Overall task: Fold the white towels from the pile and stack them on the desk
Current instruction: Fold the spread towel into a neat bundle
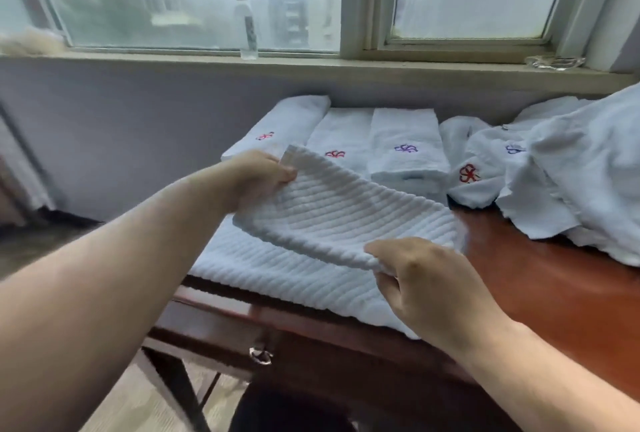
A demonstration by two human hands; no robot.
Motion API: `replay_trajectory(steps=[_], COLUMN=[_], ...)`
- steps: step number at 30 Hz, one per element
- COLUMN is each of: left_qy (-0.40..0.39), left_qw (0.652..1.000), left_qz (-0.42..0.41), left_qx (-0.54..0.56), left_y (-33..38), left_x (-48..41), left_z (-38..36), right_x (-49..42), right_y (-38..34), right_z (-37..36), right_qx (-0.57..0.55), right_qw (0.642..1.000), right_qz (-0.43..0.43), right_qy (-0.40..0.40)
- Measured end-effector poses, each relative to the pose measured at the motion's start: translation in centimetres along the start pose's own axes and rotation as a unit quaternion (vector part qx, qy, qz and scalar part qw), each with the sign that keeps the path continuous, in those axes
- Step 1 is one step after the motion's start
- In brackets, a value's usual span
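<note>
- White ribbed towel (332,220) lies on the reddish wooden desk (554,279), its far half lifted and doubled back over the half that stays flat at the desk's near left edge.
- The left hand (258,173) reaches forward on an extended bare arm and pinches the towel's far left corner, thumb on top and fingers curled beneath the cloth.
- The right hand (426,279) sits nearer the desk's front edge, back of the hand upward, fingers curled round the towel's near right corner, with the fabric edge passing under the fingertips.
- The raised fold stretches taut between the two hands, clear of the desk top.
- Folded towels (405,144) with red and purple embroidered marks sit in a row at the back of the desk.
- The unfolded pile (568,175) is heaped on the desk's right side.
- A clear bottle (246,26) stands on the window sill above the desk.
</note>
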State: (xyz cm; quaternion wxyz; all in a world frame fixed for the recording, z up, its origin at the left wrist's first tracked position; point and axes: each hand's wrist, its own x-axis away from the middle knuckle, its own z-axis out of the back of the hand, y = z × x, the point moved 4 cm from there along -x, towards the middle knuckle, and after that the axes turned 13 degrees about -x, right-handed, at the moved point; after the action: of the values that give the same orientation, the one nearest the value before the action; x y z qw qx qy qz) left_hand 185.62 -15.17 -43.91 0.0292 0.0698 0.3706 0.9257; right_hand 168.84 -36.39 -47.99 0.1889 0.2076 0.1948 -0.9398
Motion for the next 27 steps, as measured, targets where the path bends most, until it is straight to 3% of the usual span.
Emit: replay_trajectory(steps=[4, 12, 20, 27], left_qy=[0.044, 0.062, 0.041, 0.127], left_qw=[0.998, 0.984, 0.978, 0.962], left_qz=[0.011, 0.033, 0.073, 0.076], left_qx=[-0.039, -0.165, -0.192, -0.232], left_y=[-5.3, -11.5, -16.7, -16.2], left_x=[-0.3, -2.7, -4.8, -5.6], left_z=[3.6, 8.3, 8.4, 8.2], right_x=[-3.5, -8.8, -10.9, -12.1], right_y=[-3.8, -8.5, -8.6, -6.8], right_z=[-2.9, -7.0, -10.5, -9.7], right_qx=[0.013, 0.019, -0.066, -0.154], right_qw=[0.998, 0.991, 0.981, 0.949], right_qz=[0.023, 0.064, 0.055, 0.038], right_qy=[-0.051, -0.116, -0.174, -0.274])
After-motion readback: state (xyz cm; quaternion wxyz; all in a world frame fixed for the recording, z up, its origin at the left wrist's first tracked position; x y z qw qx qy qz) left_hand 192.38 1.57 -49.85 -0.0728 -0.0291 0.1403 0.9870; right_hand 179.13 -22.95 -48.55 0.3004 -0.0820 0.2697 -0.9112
